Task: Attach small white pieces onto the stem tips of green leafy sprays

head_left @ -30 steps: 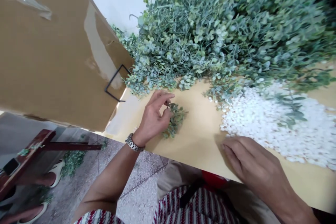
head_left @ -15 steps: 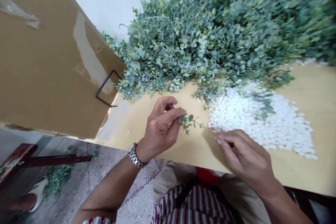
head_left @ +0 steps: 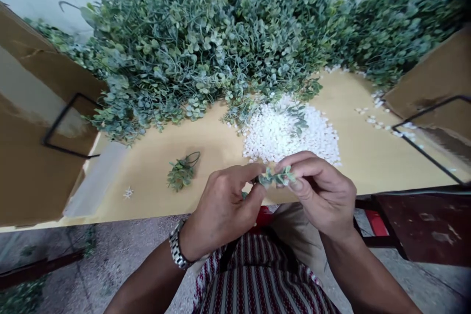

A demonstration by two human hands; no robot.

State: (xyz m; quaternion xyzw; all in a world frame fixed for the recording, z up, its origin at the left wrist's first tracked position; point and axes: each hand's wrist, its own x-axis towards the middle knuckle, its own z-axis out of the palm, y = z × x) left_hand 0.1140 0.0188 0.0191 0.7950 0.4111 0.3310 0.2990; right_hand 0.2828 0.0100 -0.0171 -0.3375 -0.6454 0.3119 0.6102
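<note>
Head view, left to right: cardboard box (head_left: 33, 167) at far left; loose sprig (head_left: 181, 174) lying on tan board (head_left: 206, 157); foliage heap (head_left: 206, 44) behind; left hand (head_left: 221, 208), wristwatch (head_left: 175, 251) on wrist, fingers pinched on small green sprig (head_left: 276, 176); right hand (head_left: 320, 191) pinched on same sprig's other end, above board's near edge; white bead pile (head_left: 287, 132) just beyond. Step judged: working sprig between fingertips. Next move calls for firm two-point grip

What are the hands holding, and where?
A small leafy sprig, pinched between the fingertips of the left hand and right hand, one at each end.
</note>
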